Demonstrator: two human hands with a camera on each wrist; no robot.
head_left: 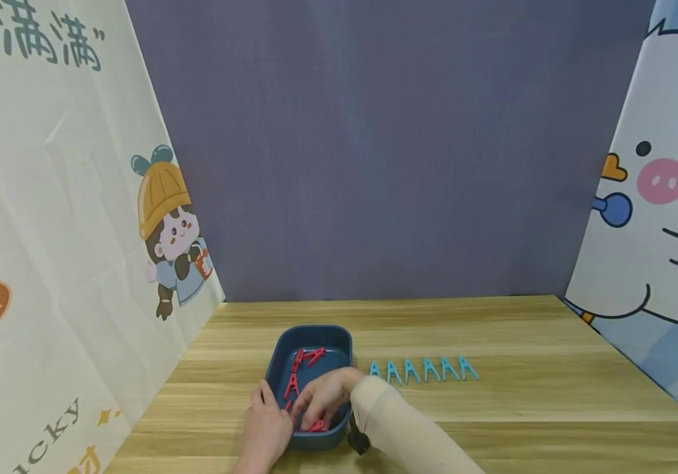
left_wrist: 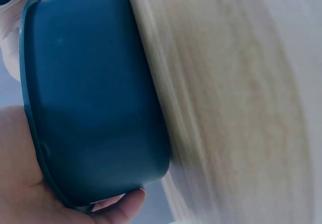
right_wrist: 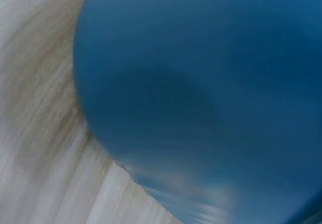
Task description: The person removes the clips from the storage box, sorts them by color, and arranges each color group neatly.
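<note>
A dark blue tub point(head_left: 315, 331) stands on the wooden table, with several red clothes pegs point(head_left: 306, 359) lying inside. My left hand point(head_left: 268, 416) grips the tub's near left corner; in the left wrist view my palm lies against the rim of the tub point(left_wrist: 95, 93) and my thumb point(left_wrist: 123, 204) curls under its wall. My right hand point(head_left: 318, 409) reaches into the near end of the tub, fingers down among the red pegs. Whether it pinches one is hidden. The right wrist view holds only the blurred wall of the tub point(right_wrist: 211, 83).
Several light blue clothes pegs point(head_left: 424, 370) lie in a neat row on the table point(head_left: 522, 401), just right of the tub. Printed cartoon banners close in the left and right sides, and a grey wall stands behind.
</note>
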